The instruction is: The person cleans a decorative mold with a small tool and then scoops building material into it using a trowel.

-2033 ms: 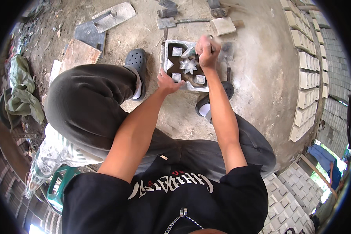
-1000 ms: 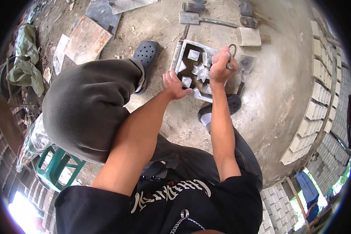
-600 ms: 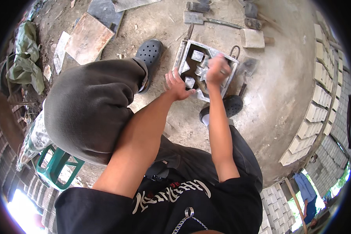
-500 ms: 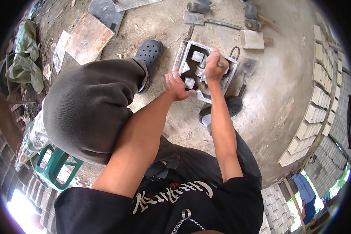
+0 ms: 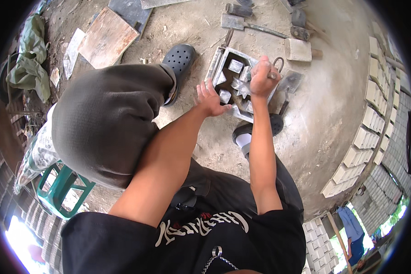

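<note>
A square metal mold [image 5: 243,55] lies on the ground between my feet, its frame pale with dust. Inside it stand a star-shaped core [image 5: 240,87] and several small metal blocks [image 5: 235,66], with darker hollows around them. My left hand [image 5: 210,101] rests with fingers spread on the mold's near left corner. Above the mold's right side, my right hand [image 5: 263,81] is closed in a fist around a rod-like tool [image 5: 272,76]. Only the round end of this tool shows; the rest is hidden by my hand.
A flat-bladed tool [image 5: 233,21] and a pale block-headed mallet [image 5: 298,49] lie beyond the mold. Close to its right side is a flat metal plate [image 5: 291,81]. Boards [image 5: 108,39] lie far left, a green stool [image 5: 61,189] near left. Cream blocks [image 5: 374,100] line the right.
My right hand has shifted to the right with the tool, uncovering more of the star-shaped core. My left hand stays on the mold's corner.
</note>
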Tool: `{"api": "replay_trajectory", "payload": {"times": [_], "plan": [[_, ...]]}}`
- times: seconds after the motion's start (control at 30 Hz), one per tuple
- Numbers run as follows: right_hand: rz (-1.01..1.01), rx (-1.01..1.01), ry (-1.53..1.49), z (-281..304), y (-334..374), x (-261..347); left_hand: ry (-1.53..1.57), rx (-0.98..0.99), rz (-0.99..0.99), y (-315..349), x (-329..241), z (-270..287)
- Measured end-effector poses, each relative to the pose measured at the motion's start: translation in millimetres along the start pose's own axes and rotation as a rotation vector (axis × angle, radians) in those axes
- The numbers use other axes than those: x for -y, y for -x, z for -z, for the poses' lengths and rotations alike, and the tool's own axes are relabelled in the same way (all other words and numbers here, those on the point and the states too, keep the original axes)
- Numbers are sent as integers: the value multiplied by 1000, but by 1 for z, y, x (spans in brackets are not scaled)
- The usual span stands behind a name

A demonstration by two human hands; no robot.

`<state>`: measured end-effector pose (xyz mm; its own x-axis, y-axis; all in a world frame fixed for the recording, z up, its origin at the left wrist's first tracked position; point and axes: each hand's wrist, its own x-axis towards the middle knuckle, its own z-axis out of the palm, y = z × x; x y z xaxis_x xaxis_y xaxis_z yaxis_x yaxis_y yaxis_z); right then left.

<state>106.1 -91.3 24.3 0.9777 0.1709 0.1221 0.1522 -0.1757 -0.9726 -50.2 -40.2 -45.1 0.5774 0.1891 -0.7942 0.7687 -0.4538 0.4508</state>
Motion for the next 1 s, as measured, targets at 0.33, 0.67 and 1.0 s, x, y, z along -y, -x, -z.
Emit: {"api": "replay_trajectory", "payload": {"times": [0.33,0.67,1.0], "plan": [[-92,69,-17,3,3,6,-21,-32,-54,-11,12,-16],[146,-57,24,-3,9,-3,-106,-111,-123,-14,13,-17],[-31,-211,58,-2,10,-5,-105,-125,-166,-15,13,-15]]}}
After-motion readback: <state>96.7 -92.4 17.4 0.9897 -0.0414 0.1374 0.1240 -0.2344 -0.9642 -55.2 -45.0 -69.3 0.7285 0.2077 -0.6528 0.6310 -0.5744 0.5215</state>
